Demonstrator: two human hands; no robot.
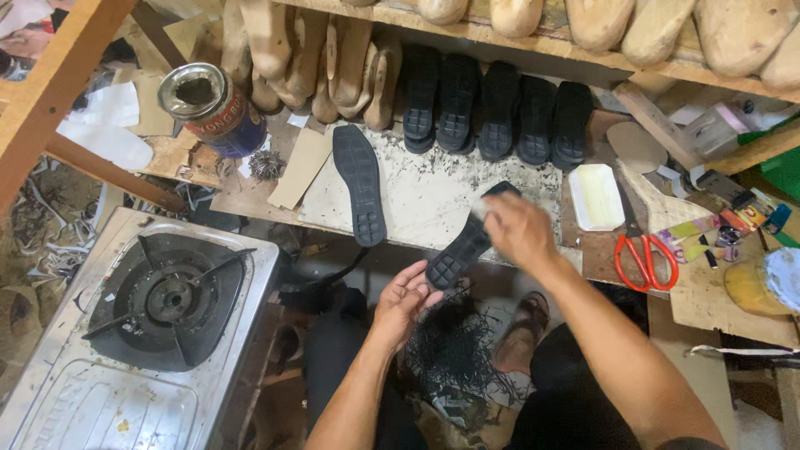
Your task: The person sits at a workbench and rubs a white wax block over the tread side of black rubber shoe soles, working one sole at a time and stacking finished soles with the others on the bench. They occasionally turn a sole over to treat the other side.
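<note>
A black rubber shoe sole with a block tread [467, 242] is held out over the front edge of the stained workbench top [433, 196], tilted, its heel end resting in the left hand [404, 300] and its toe end under the right hand [518, 229]. The left fingers are curled loosely beneath the heel, supporting rather than clamping it; the right fingers are closed on something pale pressed against the sole's upper end, though what it is cannot be told, the hand being blurred. A second black sole [360, 183] lies flat on the bench, its tip overhanging the front edge, and a row of black soles [496, 108] is stood along the back edge under the shelf of wooden shoe lasts [325, 71]. An open tin can [212, 107] sits at the left corner, orange-handled scissors [646, 258] toward the right edge, and a steel gas stove [167, 308] below the left corner. Since the sole is only cradled, it could probably be pushed out of the left hand by firm pressure from the right and dropped among the black trimmings [454, 350] below; the overhanging sole could also be knocked off by an elbow.
</note>
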